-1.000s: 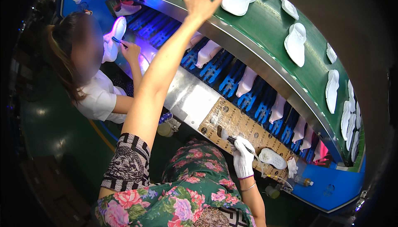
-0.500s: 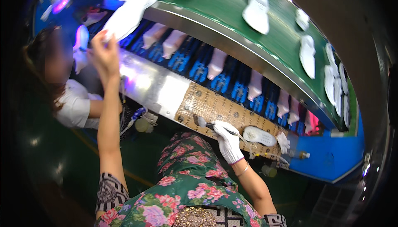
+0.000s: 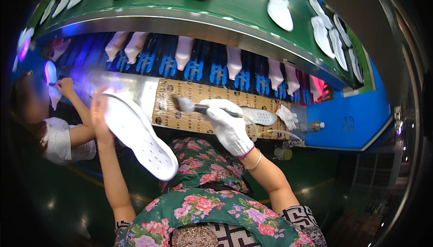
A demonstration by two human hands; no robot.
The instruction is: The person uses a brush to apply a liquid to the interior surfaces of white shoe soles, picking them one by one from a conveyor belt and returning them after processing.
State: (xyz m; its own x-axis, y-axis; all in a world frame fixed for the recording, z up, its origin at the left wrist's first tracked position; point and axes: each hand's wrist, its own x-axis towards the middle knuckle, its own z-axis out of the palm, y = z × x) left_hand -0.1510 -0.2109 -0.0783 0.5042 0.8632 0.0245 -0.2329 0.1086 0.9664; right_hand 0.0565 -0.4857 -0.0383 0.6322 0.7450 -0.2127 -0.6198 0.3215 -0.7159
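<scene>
My bare left hand [image 3: 100,117] grips one end of a white shoe sole [image 3: 140,135] at its edge. The sole hangs tilted in front of my apron, its rimmed face with small holes toward me. In a white knitted glove, my right hand [image 3: 227,126] is wrapped round the handle of a brush [image 3: 186,105]. The brush's bristle end points left toward the sole, apart from it. A thin clear hose runs beside the glove. Behind the glove, a second sole [image 3: 259,116] lies on the cardboard-covered bench [image 3: 164,108], partly hidden.
A green conveyor belt [image 3: 239,3] carrying several white soles curves across the back. Below it hang pink shoe shapes [image 3: 184,53] in a row. A spare glove [image 3: 287,116] and a small bottle [image 3: 312,126] are at the right. At the left a co-worker [image 3: 67,138] handles another sole.
My left hand has brought the sole down from beside the conveyor toward my body and turned its holed face up. The brush has moved left and nearer. My view has swung right.
</scene>
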